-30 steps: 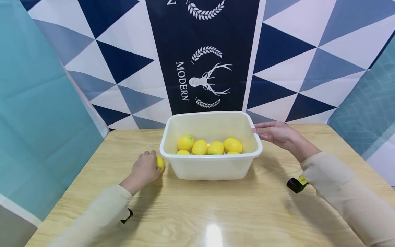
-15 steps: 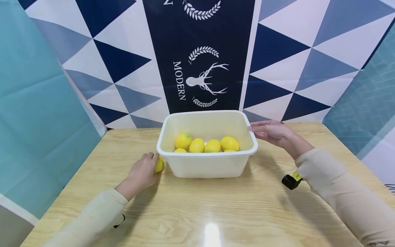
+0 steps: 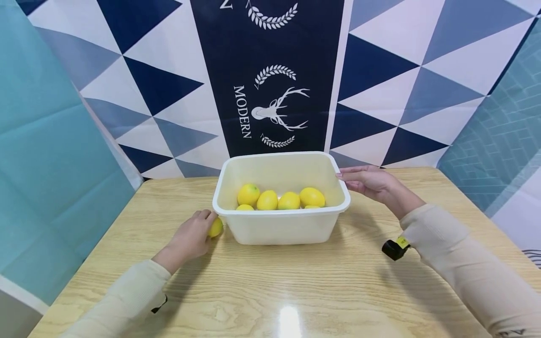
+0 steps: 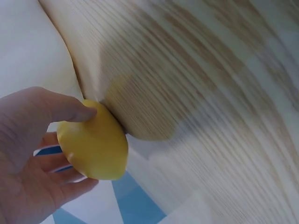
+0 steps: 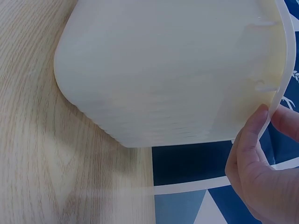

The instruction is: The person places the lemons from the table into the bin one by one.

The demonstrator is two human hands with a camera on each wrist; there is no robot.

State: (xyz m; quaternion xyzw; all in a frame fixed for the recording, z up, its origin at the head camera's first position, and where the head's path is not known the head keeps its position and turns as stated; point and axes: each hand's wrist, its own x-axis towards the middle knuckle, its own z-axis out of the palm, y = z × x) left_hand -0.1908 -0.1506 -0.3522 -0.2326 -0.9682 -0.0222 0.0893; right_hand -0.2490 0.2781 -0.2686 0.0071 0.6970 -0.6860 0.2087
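Observation:
My left hand [image 3: 188, 238] holds a yellow lemon [image 3: 216, 227] just off the left end of a white plastic tub [image 3: 281, 230]. In the left wrist view, the thumb lies over one side of the lemon [image 4: 96, 144] and the fingers reach round the other; it sits low against the tabletop. At the tub's right end, my right hand [image 3: 374, 184] pinches the rim. The right wrist view has the thumb and fingers on either side of that rim [image 5: 286, 60]. Several lemons [image 3: 289, 201] lie inside the tub, two partly hidden behind its front rim.
The tub stands on a light wooden table [image 3: 253, 286] near its far edge. Right behind rises a patterned cloth backdrop [image 3: 169, 94] with triangles and a deer print. Teal sheets [image 3: 55, 155] hang on both sides.
The whole head view has shifted slightly, moving the scene left. Both hands keep their holds, the left on the lemon and the right on the tub's rim.

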